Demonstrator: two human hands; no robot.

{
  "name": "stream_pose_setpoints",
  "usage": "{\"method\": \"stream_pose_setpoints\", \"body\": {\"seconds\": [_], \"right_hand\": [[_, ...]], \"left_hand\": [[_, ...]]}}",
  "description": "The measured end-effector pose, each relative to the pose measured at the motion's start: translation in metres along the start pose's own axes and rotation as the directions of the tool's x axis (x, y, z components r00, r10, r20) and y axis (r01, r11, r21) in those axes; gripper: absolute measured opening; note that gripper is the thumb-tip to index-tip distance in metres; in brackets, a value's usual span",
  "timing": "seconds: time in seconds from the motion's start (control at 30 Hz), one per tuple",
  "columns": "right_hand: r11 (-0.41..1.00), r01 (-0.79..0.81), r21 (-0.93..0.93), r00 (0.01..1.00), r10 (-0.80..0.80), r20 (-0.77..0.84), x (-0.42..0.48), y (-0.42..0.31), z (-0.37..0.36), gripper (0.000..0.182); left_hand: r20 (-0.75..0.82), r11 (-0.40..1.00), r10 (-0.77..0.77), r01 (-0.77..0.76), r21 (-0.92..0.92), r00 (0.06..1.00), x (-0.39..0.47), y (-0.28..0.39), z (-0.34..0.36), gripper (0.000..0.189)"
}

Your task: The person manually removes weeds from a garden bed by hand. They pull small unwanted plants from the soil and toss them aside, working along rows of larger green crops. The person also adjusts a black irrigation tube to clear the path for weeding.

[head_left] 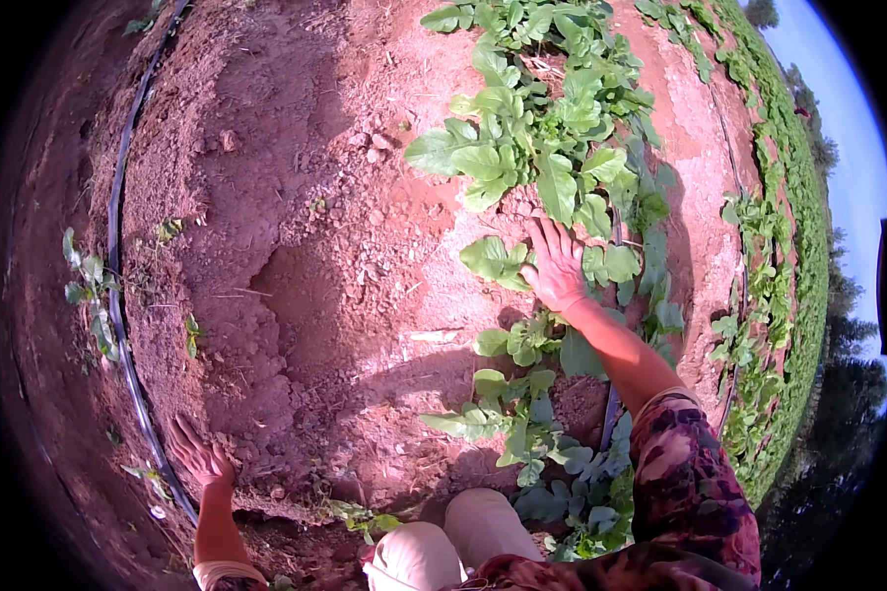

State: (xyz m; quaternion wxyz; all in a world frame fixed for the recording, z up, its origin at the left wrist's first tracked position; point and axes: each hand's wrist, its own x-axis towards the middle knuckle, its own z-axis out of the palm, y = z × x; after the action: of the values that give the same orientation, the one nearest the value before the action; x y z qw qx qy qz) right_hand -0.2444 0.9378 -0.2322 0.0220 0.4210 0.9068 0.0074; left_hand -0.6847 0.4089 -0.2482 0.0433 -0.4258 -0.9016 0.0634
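My right hand reaches in among a row of leafy green plants, its fingers apart, palm down, with no object seen in it. A broad leaf lies just left of its thumb, and more leaves stand beyond the fingertips. Over reddish soil at the lower left, my left hand is spread with nothing in it. Close by on its left runs a black drip irrigation hose. Whether either palm touches the ground is hard to tell.
My knees are at the bottom edge. Another hose shows partly under the plant row. Small plants grow along the left hose. Stones and clods lie on the soil between. Further green rows and trees are at the right.
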Motion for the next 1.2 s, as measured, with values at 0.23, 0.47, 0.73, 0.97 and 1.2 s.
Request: {"method": "stream_pose_setpoints", "body": {"seconds": [0.23, 0.47, 0.73, 0.97, 1.2], "right_hand": [[0.991, -0.005, 0.132, 0.997, 0.014, -0.071, -0.011, 0.024, -0.004, 0.078], [0.969, 0.001, 0.248, 1.000, 0.006, -0.028, 0.007, 0.009, -0.006, 0.070], [0.983, 0.002, 0.181, 1.000, 0.000, -0.009, 0.005, 0.018, -0.002, 0.076], [0.994, -0.003, 0.109, 0.991, -0.011, 0.131, 0.004, 0.017, 0.008, 0.076], [1.000, 0.023, -0.006, 0.994, -0.022, 0.103, -0.005, 0.027, 0.021, 0.074]], "left_hand": [[0.685, 0.969, -0.233, 0.104, 0.225, 0.691, 0.061, 0.078, -0.116, 0.083], [0.439, 0.936, -0.241, 0.087, 0.342, 0.866, 0.151, 0.074, -0.147, 0.005], [0.179, 0.933, 0.156, -0.085, -0.349, 0.971, 0.296, 0.274, -0.075, 0.017], [0.283, 0.949, 0.107, -0.014, -0.314, 0.953, 0.344, 0.329, 0.017, 0.019], [-0.006, 0.792, 0.135, -0.112, -0.601, 0.991, 0.342, 0.318, 0.052, 0.004]]}}
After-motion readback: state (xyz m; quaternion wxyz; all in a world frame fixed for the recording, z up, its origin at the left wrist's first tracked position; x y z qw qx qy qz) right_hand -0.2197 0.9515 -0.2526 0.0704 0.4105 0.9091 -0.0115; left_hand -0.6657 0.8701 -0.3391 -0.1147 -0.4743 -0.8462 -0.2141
